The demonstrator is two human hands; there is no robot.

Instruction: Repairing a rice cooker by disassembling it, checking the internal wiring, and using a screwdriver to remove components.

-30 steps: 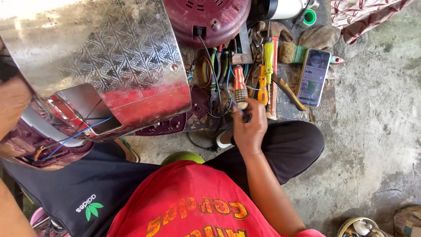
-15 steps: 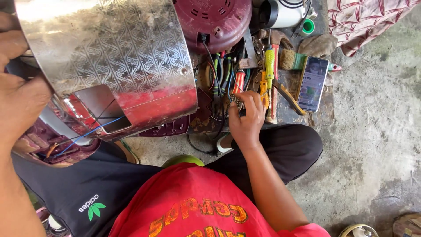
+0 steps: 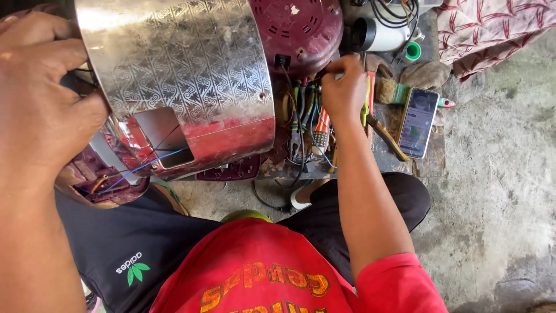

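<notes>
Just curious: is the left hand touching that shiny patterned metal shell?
Touching: the head view shows the left hand gripping the rim of the metal shell.

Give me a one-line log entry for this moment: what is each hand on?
left hand: grips embossed metal shell | right hand: closed among tools on board | phone: flat, right of tools

A lit rectangular phone screen, greyish-green, lies beside the tools.
</notes>
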